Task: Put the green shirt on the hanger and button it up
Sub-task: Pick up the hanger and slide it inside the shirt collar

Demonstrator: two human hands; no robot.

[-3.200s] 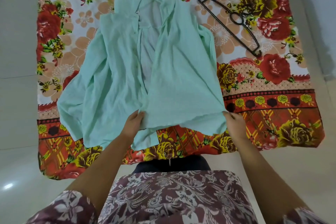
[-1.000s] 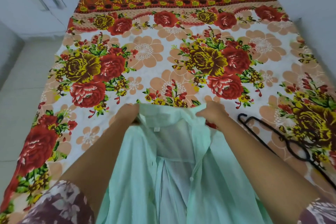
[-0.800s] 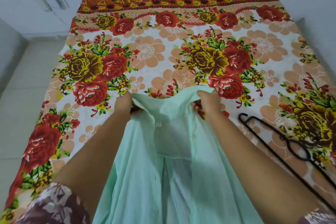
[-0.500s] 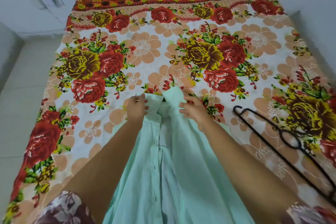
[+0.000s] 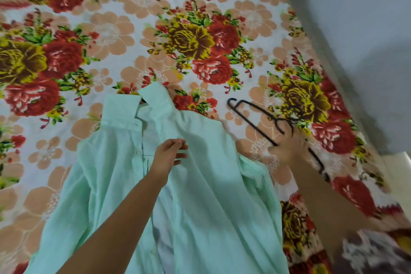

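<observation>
Your green shirt (image 5: 200, 184) lies collar-up on the floral bed (image 5: 106, 35). Left hand (image 5: 169, 155) hovers over it, fingers loosely curled. Just right of the shirt, your blurry right hand (image 5: 287, 151) covers the black hanger (image 5: 251, 121); can't tell its grip.

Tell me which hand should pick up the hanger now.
Right. The right hand is already at the black hanger, though blur hides whether it grips. The left hand rests on the green shirt, farther from it.
</observation>
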